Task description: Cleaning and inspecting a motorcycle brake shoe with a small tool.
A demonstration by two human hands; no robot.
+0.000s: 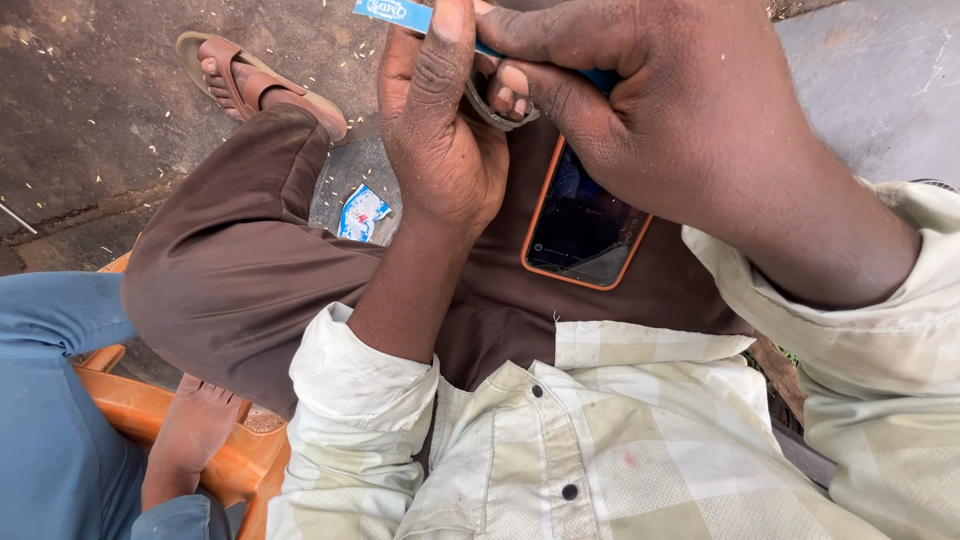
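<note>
Below, on the grey ground between the person's knees, lies a small torn wrapper (361, 212), blue and white with a red edge. At the top of the view, both hands meet around a narrow blue packet (392, 11) with a white oval label, only its end showing. The left hand (440, 130) is upright, its fingers curled and its thumb pressed on the packet. The right hand (640, 110) is closed over the packet from the other side, fingers folded. A dark phone in an orange case (585, 232) rests on the brown trousers (240, 260), just under the right hand.
</note>
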